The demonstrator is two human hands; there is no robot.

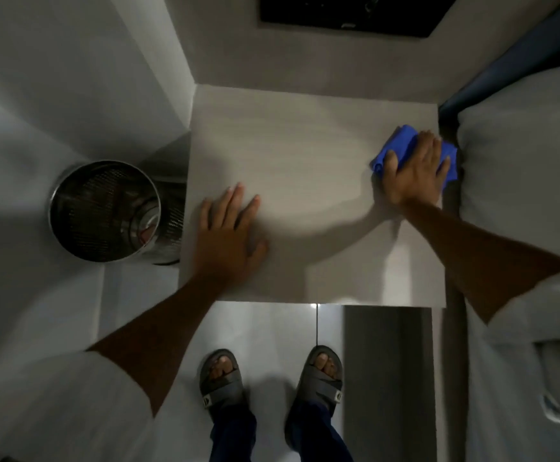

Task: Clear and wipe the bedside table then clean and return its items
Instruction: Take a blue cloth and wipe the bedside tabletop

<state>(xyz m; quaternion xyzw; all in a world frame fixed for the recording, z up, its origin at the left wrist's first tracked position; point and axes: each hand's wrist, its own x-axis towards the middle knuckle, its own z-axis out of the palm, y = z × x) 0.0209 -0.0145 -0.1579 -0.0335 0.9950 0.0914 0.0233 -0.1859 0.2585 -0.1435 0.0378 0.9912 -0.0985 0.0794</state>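
The bedside table (305,155) is a pale, bare square top seen from straight above. My right hand (413,173) presses flat on a crumpled blue cloth (402,138) at the table's right edge, fingers spread over it. My left hand (227,228) lies palm down on the table's front left part, fingers apart and holding nothing. No other items stand on the table top.
A round metal mesh bin (105,211) stands on the floor just left of the table. A bed with white bedding (522,195) and a dark headboard (505,61) lies along the right. My sandalled feet (272,378) stand on the glossy floor in front.
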